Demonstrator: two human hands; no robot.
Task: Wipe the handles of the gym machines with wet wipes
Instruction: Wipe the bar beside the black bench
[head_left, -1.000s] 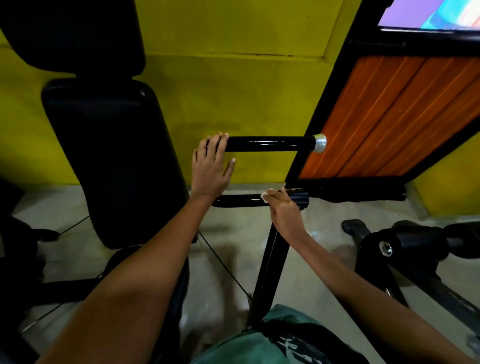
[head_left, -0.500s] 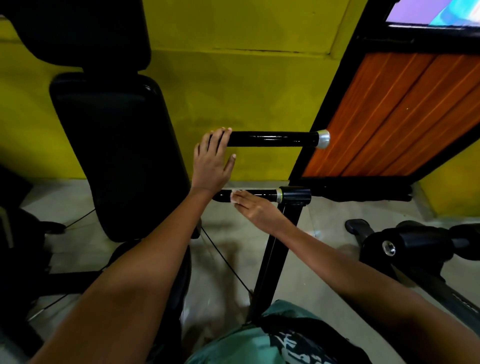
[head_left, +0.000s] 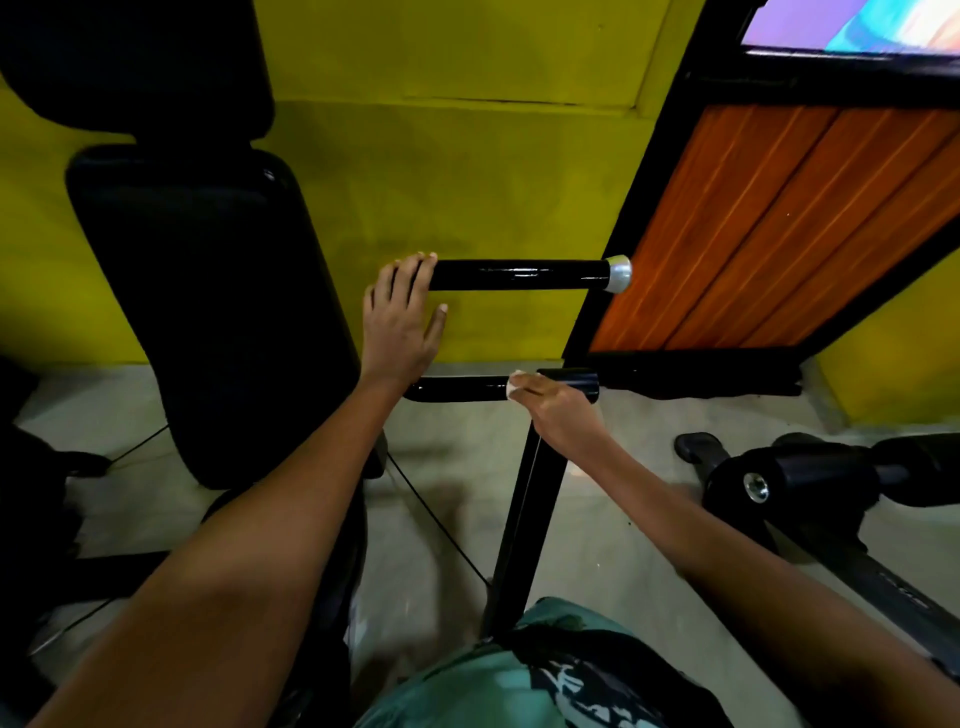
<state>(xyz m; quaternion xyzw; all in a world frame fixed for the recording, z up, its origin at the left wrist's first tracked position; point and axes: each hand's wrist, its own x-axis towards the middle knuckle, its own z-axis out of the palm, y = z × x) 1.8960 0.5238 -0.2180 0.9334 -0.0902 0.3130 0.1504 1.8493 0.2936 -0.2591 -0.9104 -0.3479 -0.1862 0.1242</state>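
Two black horizontal handles stick out from a black post (head_left: 524, 525). The upper handle (head_left: 519, 274) ends in a silver cap at its right. My left hand (head_left: 400, 322) lies on the left end of the upper handle with straight fingers laid over it and the thumb spread below. The lower handle (head_left: 457, 388) is shorter and glossy. My right hand (head_left: 556, 408) presses a white wet wipe (head_left: 513, 385) onto the lower handle near its joint with the post; only an edge of the wipe shows past the fingers.
A black padded backrest (head_left: 208, 312) stands at the left against the yellow wall (head_left: 467, 182). A thin cable (head_left: 436, 519) runs across the floor. An orange slatted panel (head_left: 779, 223) in a black frame fills the right. Black roller pads (head_left: 800, 478) lie low at the right.
My right hand slid the wipe left along the lower handle, then back right toward the post joint. My left hand stayed on the upper handle.
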